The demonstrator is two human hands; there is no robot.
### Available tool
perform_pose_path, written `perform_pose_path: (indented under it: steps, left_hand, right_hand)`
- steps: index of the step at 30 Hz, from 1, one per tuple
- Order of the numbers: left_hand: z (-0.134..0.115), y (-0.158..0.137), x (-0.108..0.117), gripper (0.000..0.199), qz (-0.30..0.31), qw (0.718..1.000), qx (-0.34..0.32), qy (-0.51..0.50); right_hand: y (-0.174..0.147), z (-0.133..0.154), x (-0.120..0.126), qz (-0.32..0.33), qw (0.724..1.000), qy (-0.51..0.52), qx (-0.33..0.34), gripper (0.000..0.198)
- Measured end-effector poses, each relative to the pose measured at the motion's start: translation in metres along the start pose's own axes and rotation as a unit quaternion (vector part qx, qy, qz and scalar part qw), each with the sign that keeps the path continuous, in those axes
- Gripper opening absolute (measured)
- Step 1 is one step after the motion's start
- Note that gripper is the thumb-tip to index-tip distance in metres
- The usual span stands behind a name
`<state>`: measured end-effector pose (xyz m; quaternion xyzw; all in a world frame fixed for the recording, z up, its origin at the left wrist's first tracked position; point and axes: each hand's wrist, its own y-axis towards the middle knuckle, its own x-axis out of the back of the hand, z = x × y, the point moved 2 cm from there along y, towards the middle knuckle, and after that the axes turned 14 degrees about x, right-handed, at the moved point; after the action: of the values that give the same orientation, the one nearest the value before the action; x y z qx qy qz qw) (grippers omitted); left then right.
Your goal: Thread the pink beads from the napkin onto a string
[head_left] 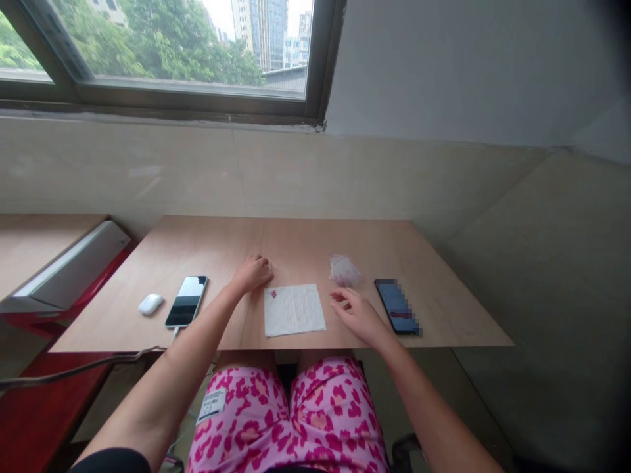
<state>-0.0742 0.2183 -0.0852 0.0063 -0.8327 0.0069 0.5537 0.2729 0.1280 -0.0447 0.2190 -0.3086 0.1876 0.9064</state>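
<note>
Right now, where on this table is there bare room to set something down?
At the back of the table, between the wall and the plastic bag; also right of the black phone. It's crowded in the front middle, where the white sheet lies between your left hand and right hand.

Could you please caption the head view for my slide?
Left hand by the far left corner of a white sheet bearing small red pieces, right hand beside it near clear plastic packaging.
</note>
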Motion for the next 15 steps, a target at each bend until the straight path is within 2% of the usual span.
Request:
perform_pose_path:
  steps: [5, 9, 13, 15]
  left_hand:
    - [-0.016, -0.017, 0.016, 0.031, -0.039, 0.998, -0.041, -0.022]
    - [-0.041, -0.06, 0.041, 0.039, -0.084, 0.982, -0.095, -0.14]
    - [-0.062, -0.119, 0.057, 0.038, -0.032, 0.967, -0.103, -0.231]
    - [-0.067, -0.143, 0.059, 0.037, 0.003, 0.962, -0.088, -0.257]
  right_hand:
    - [0.002, 0.024, -0.016, 0.029, 0.998, 0.049, 0.017, 0.022]
    - [0.007, 0.046, -0.022, 0.019, 0.995, 0.082, 0.052, 0.021]
    - [0.015, 0.081, -0.021, -0.015, 0.987, 0.112, 0.112, 0.023]
    - [0.018, 0.098, -0.023, -0.002, 0.98, 0.135, 0.146, 0.025]
